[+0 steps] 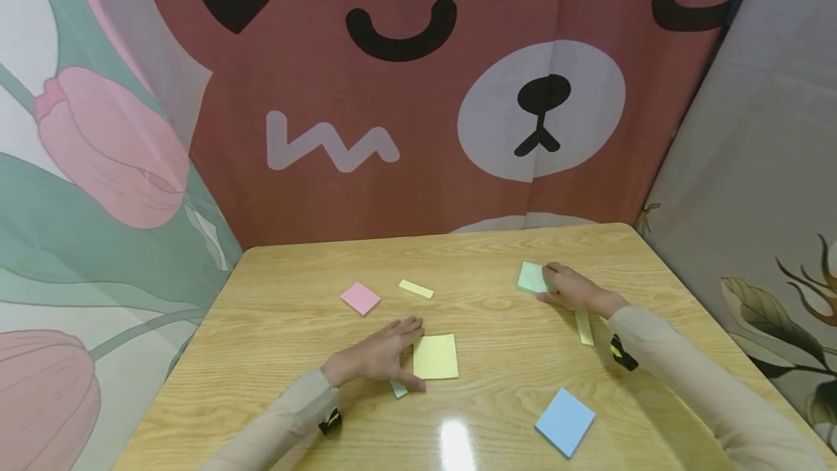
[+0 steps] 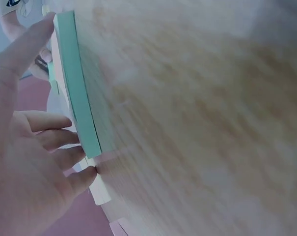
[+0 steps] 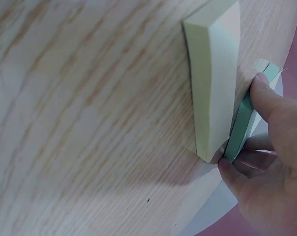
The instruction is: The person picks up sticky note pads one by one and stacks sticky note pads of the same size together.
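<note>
My left hand (image 1: 379,355) spreads around the left side of a yellow sticky note pad (image 1: 439,357), thumb by its near corner and fingers by its far one. A narrow green sticky note strip (image 1: 398,389) lies partly under that hand; its long side (image 2: 78,83) shows in the left wrist view. Farther off on the right, my right hand (image 1: 575,289) holds a square green sticky note pad (image 1: 531,278) between thumb and fingers. The pad's edge (image 3: 240,120) shows between the digits in the right wrist view. Below the right hand lies a narrow yellow strip pad (image 1: 584,328).
A pink sticky note pad (image 1: 360,298) and another narrow yellow strip (image 1: 416,289) lie beyond my left hand. Nearer me on the right is a blue sticky note pad (image 1: 565,422). The wooden table (image 1: 294,275) ends at a bear-print curtain (image 1: 418,202).
</note>
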Motion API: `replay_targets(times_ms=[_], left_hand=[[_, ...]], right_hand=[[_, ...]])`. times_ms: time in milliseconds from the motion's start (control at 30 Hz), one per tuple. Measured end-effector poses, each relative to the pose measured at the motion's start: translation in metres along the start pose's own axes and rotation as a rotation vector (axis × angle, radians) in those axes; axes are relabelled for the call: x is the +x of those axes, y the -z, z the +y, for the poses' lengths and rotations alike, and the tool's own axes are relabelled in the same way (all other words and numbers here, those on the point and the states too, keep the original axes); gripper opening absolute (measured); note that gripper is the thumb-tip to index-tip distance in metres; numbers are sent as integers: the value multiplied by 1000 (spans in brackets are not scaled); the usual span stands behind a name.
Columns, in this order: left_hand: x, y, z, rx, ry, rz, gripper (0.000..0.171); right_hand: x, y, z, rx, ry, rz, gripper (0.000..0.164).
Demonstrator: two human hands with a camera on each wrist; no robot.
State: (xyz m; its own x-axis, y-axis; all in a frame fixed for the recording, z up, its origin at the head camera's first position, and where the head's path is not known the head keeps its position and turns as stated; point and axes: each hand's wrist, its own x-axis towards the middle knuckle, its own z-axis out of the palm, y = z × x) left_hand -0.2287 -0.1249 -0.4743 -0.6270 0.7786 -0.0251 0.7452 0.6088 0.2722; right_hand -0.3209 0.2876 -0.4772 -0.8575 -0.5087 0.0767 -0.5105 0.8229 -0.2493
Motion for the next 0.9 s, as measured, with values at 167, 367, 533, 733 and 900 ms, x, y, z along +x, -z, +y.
replay_targets(times_ms=[167,367,533,733,900], left_hand=[[-1,-1,0,15,-3,-1,99],[-2,0,0,18,-1,-5,96],[-2,2,0,21,-1,-15,95],[-2,3,-3,40,5,-39,94],[-1,4,-4,39,6,-36,94]], right_hand=[[-2,1,0,6,-15,-3,68],[-1,4,1,22,1,18,68],[0,5,2,33,19,41,65],[2,4,3,39,9,24,65],[3,6,5,14,0,14,65]])
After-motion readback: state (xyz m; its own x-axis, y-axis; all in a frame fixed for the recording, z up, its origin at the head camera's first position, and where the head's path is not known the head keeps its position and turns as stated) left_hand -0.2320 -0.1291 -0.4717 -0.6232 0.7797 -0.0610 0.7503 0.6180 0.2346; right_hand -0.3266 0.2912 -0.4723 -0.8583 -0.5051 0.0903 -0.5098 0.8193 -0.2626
